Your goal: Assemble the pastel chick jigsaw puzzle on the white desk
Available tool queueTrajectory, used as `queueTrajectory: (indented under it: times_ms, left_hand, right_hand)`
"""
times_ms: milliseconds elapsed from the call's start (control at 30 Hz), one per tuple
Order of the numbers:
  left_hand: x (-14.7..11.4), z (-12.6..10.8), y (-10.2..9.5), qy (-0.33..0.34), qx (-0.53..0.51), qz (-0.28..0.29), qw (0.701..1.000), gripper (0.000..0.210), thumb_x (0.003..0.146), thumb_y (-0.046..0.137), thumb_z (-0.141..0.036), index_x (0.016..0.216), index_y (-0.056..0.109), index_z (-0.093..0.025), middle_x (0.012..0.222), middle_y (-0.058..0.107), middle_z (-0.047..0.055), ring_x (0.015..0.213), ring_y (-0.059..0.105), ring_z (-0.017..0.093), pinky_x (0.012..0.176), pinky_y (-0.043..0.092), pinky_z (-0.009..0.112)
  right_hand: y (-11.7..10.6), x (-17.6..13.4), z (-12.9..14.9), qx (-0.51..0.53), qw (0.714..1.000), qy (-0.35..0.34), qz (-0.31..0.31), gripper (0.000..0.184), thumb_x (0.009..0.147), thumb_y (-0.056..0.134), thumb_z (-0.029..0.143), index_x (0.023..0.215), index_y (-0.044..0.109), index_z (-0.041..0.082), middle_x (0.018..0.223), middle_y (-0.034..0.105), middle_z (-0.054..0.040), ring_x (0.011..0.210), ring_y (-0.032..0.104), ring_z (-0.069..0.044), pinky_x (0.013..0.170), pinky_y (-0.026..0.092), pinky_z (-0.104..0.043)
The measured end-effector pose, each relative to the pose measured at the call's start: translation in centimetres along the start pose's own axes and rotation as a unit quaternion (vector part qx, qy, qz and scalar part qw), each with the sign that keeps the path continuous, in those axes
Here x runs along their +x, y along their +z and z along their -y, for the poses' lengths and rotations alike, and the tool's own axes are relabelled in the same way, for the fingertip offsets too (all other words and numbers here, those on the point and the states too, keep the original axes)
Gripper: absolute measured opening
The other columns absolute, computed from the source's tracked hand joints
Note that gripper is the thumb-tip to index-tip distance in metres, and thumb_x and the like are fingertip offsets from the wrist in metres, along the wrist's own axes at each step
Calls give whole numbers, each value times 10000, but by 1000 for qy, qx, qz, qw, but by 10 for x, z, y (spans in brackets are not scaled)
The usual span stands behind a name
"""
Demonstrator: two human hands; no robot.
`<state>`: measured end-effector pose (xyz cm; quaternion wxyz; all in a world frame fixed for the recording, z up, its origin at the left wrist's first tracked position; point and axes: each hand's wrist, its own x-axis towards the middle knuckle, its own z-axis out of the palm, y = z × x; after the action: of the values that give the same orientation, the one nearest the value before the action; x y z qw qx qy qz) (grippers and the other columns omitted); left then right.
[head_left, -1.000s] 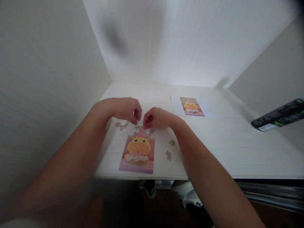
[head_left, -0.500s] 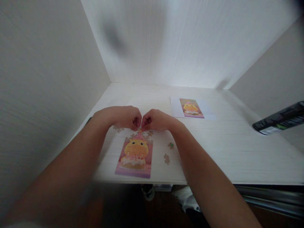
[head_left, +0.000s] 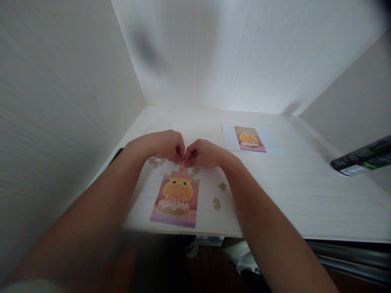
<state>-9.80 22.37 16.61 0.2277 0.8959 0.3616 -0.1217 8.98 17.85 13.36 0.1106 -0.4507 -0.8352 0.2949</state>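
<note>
- Jigsaw puzzle (head_left: pixel 176 198) lies flat near the front edge of the white surface (head_left: pixel 305 191): yellow figure, cake and pink lower band joined up.
- Top edge around the pink hat ragged; that row looks unfinished. Judged mostly done, upper strip left.
- Left hand (head_left: pixel 165 144) and right hand (head_left: pixel 203 152) meet fingertip to fingertip just above the hat, both curled in a pinch. Any piece between them is too small to make out.
- Loose pieces (head_left: pixel 155 162) lie by the left hand; two more (head_left: pixel 216 202) lie right of the puzzle, apart from it.
- Reference print (head_left: pixel 249 139) lies farther back on the right.
- Dark object (head_left: pixel 360 156) at the right edge.
</note>
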Motion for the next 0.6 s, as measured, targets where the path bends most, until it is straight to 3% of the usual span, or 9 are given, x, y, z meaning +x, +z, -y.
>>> queueTrajectory:
  times_ms: [300, 433, 533, 600]
  left_hand:
    - [-3, -11, -4, -7, 13, 6, 1000, 214, 687, 611, -276, 854, 734, -218, 745, 701, 14, 636, 601, 168, 585, 413, 300]
    - [-12, -17, -14, -11, 62, -43, 997, 241, 758, 641, -378, 914, 689, -201, 817, 690, 28, 666, 580, 164, 593, 407, 306]
    - [-31, -50, -18, 29, 66, -91, 993, 188, 796, 629, -400, 842, 659, -221, 738, 649, -16, 616, 531, 127, 558, 372, 292]
    - [-47, -90, -7, 119, 25, -63, 991, 54, 799, 597, -280, 777, 639, -252, 692, 622, -73, 585, 502, 82, 558, 363, 265]
  right_hand:
    - [-4, 0, -3, 15, 1000, -20, 1, 155, 776, 688, 210, 893, 777, 159, 805, 746, -33, 693, 600, -126, 626, 412, -228]
    - [-20, -12, -2, 7, 1000, 3, -26, 159, 795, 695, 248, 899, 771, 155, 841, 750, -49, 690, 612, -124, 607, 419, -227]
    - [-29, -24, 5, -67, 995, 72, 18, 198, 732, 776, 339, 853, 778, 182, 792, 747, -46, 640, 606, -136, 562, 392, -246]
    - [-29, -27, 12, -103, 990, 91, 43, 219, 689, 812, 366, 822, 779, 194, 785, 748, -51, 642, 615, -150, 556, 387, -255]
